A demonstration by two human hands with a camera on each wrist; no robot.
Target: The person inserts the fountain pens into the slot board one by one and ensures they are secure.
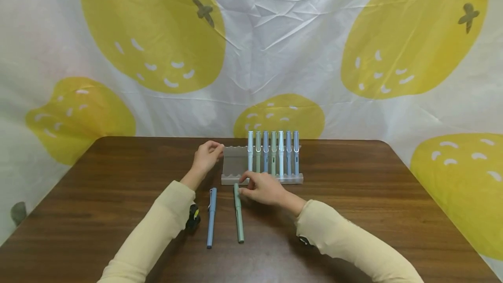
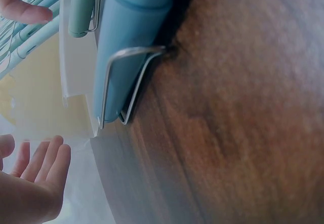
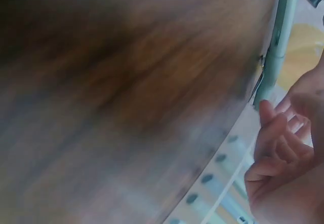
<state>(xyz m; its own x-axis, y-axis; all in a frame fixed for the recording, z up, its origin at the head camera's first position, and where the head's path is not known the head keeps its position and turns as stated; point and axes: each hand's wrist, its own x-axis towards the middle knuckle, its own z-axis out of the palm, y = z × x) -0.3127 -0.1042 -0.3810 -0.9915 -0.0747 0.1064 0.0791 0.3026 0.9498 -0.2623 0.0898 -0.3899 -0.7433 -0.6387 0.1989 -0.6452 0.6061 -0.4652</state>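
Observation:
A clear pen rack (image 1: 235, 163) stands toward the back of the table, with several capped pens (image 1: 273, 154) upright in its middle and right slots. My left hand (image 1: 205, 159) reaches to the rack's upper left edge, fingertips right at it; in the left wrist view its fingers (image 2: 56, 163) look nearly straight. On the table in front of the rack lies a green pen (image 1: 239, 217), cap end toward the rack. Over that cap end is my right hand (image 1: 264, 188), with thumb and forefinger bent beside it but not closed round it. To the left lies a blue pen (image 1: 211, 219) with a metal clip.
The brown wooden table (image 1: 353, 213) reaches back to a white cloth (image 1: 283, 56) printed with yellow lemons. Both forearms, in pale yellow sleeves (image 1: 151, 230), come in from the front on either side of the two lying pens.

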